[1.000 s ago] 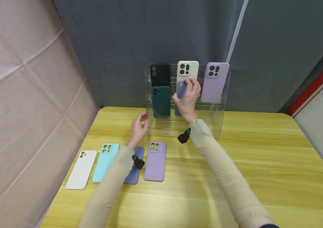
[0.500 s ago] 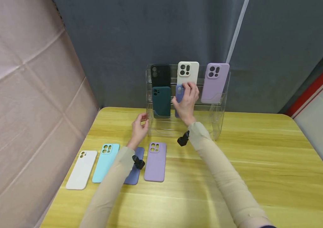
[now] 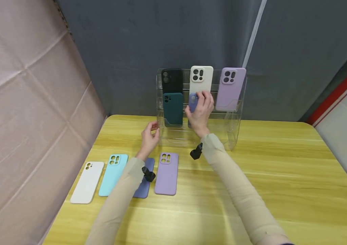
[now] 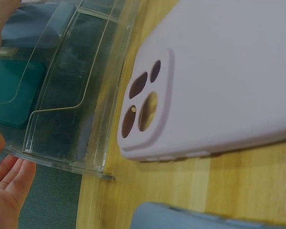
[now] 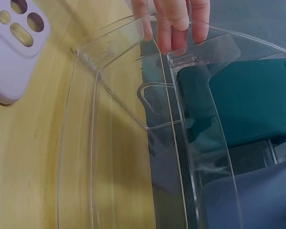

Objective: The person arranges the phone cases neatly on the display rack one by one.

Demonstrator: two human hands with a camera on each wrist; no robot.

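Note:
A clear acrylic tiered display rack (image 3: 198,139) stands at the back of the table. My right hand (image 3: 202,110) grips a blue phone case (image 3: 193,101) by its sides, in the middle slot of the rack's middle tier. Its lower part sits behind the clear front lip. At the rack's left side edge, my left hand (image 3: 149,139) pinches the panel between thumb and fingers (image 4: 21,179). A dark green phone case (image 3: 173,109) leans left of the blue one. Behind them on the top tier stand black (image 3: 172,80), white (image 3: 201,75) and purple (image 3: 231,89) cases.
On the table in front lie a white case (image 3: 87,182), a turquoise case (image 3: 112,175), a blue-violet case (image 3: 144,187) partly under my left forearm, and a light purple case (image 3: 166,174). A grey curtain (image 3: 124,61) hangs behind the rack.
My right hand and the blue case have moved down slightly, the case sinking lower into its slot and showing more of the white case behind. The left hand stays on the rack's side.

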